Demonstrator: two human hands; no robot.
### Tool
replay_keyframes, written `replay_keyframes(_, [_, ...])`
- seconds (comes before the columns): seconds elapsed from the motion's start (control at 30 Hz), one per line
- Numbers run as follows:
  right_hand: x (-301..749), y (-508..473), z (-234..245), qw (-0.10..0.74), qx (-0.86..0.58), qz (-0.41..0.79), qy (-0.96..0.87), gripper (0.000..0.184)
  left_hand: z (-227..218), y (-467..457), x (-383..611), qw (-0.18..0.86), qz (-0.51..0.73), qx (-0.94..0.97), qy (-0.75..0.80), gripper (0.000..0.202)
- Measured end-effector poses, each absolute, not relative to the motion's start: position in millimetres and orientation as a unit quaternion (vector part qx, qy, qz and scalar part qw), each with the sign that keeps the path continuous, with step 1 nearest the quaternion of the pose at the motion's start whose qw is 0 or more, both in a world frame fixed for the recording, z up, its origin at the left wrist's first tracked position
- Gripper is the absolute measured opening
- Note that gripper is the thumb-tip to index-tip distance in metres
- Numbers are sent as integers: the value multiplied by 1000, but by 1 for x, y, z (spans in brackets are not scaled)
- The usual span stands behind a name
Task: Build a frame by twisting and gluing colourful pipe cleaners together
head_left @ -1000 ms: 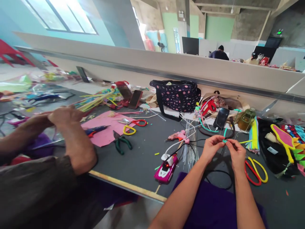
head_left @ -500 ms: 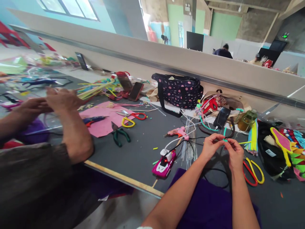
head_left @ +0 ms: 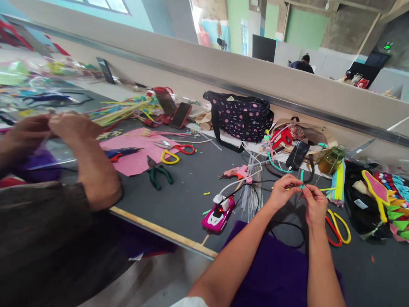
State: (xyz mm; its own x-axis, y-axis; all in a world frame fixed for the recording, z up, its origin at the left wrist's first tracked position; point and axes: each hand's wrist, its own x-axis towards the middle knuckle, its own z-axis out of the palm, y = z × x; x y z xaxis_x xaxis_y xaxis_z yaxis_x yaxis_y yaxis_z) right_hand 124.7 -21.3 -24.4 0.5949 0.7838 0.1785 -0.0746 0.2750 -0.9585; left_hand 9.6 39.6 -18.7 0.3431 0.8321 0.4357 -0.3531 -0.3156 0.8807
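Note:
A teal-green pipe cleaner [head_left: 302, 176] is pinched between the fingertips of my left hand [head_left: 281, 192] and my right hand [head_left: 315, 207]. Its end sticks up above the fingers, while the part in the grip is mostly hidden. Both hands are closed and nearly touch each other above the table. A yellow stem [head_left: 329, 189] shows beside my right fingers. Scissors with red and yellow handles [head_left: 341, 226] lie just right of my right wrist. Left of my left hand rests a pink glue gun [head_left: 238, 173].
A magenta power strip [head_left: 218, 217] with a white plug stands near the table edge. Green-handled pliers [head_left: 159, 175] and more scissors [head_left: 179, 150] lie farther left. A patterned bag [head_left: 239, 117] and a jar [head_left: 331, 160] stand behind. At left, a co-worker's hands [head_left: 64, 125] hold something unclear.
The view has shifted slightly, and most things sit a little higher in the picture. My hands stay closed on the pipe cleaner with only small finger movement. The co-worker's hands have moved left.

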Motion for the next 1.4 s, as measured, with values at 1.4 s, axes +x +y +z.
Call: replay_keyframes(1.4, [128,-26,-20,666,-575,219,-421,24,-13,39,4,675,449,539,228,23])
